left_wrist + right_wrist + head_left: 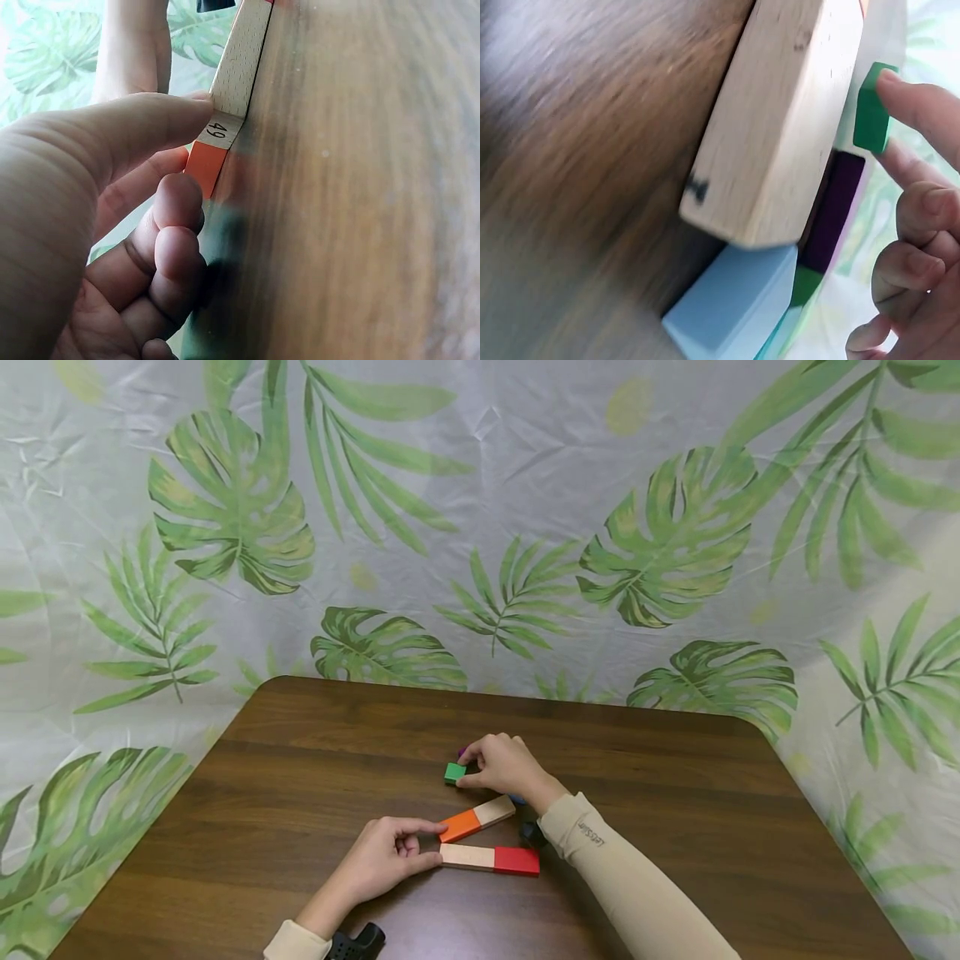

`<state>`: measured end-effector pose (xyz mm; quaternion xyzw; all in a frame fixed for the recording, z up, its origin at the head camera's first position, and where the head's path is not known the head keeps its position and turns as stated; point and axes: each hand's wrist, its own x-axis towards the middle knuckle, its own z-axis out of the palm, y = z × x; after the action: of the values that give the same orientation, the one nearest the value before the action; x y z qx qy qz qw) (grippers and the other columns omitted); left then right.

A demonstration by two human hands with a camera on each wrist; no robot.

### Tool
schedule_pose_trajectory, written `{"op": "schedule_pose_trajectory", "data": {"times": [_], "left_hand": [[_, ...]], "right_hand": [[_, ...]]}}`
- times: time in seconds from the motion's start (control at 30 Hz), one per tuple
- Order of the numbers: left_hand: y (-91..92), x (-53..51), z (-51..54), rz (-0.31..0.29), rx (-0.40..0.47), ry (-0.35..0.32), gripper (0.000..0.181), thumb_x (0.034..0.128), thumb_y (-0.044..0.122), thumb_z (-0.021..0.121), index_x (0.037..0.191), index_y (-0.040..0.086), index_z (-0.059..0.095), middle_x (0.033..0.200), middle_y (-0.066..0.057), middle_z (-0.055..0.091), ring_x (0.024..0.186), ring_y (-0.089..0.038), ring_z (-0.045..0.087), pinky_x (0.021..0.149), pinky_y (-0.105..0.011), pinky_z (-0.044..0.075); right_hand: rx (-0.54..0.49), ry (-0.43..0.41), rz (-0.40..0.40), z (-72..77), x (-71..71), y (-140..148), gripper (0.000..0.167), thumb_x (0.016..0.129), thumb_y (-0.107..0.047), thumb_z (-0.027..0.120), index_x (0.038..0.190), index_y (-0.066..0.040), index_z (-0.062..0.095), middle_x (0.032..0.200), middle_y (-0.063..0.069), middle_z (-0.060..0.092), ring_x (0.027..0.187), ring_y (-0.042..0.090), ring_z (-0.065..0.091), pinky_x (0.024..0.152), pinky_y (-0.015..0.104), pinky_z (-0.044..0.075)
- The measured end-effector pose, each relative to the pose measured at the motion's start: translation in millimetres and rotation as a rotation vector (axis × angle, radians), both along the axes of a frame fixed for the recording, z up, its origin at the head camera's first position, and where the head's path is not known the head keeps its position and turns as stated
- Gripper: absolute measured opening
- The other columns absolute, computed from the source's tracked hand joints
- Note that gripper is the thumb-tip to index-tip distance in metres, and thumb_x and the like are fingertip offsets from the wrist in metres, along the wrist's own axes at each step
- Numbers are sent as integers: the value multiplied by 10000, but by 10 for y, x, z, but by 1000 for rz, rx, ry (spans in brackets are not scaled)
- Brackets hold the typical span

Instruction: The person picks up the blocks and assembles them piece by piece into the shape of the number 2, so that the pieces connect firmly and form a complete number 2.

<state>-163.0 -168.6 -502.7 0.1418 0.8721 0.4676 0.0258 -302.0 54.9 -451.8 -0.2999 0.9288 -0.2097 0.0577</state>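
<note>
In the head view, my right hand (507, 768) pinches a small green block (454, 773) between thumb and index finger. The right wrist view shows this green block (871, 109) held at its ends, the other fingers curled in. Nearer, my left hand (390, 857) grips the left ends of two long blocks with thumb and index finger. One is an orange-and-wood block (461, 825), slanting up to the right; the other is a wood-and-red block (468, 857) in front of it. The left wrist view shows "49" on the wooden end (217, 130).
A purple block (835, 210) lies beyond the wooden one, partly hidden by my right hand in the head view. A blue block (739, 304) sits close to the wooden end. The brown table (322, 752) backs onto a leaf-print cloth (495, 510).
</note>
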Motion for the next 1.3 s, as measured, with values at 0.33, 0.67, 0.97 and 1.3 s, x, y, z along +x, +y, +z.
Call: {"op": "schedule_pose_trajectory", "data": {"times": [0.33, 0.67, 0.97, 1.3], "left_hand": [[8, 7, 9, 11, 0, 3, 286, 873, 292, 909, 1147, 232, 848, 638, 123, 535, 570, 24, 439, 558, -180, 366], [-3, -7, -7, 4, 1, -8, 293, 885, 329, 901, 1159, 244, 844, 650, 109, 545, 573, 13, 437, 558, -189, 364], [-1, -8, -6, -4, 3, 8, 295, 888, 323, 899, 1164, 234, 843, 642, 117, 539, 563, 20, 430, 550, -187, 362], [-3, 1, 5, -4, 2, 5, 295, 886, 302, 901, 1162, 217, 844, 641, 123, 539, 565, 24, 432, 555, -180, 363]], "right_hand": [[77, 47, 14, -21, 12, -116, 260, 893, -381, 891, 1090, -219, 843, 824, -92, 701, 739, 83, 534, 737, 305, 346], [88, 52, 47, -21, 21, -153, 338, 930, -387, 859, 1222, -225, 812, 941, -76, 769, 783, 88, 582, 772, 329, 373], [86, 72, -2, -24, 12, -166, 297, 935, -385, 855, 1186, -231, 818, 941, -57, 760, 758, 102, 562, 765, 337, 355], [86, 76, -32, -51, -19, -171, 276, 943, -380, 847, 1169, -224, 822, 1012, -40, 790, 794, 106, 593, 798, 358, 371]]}}
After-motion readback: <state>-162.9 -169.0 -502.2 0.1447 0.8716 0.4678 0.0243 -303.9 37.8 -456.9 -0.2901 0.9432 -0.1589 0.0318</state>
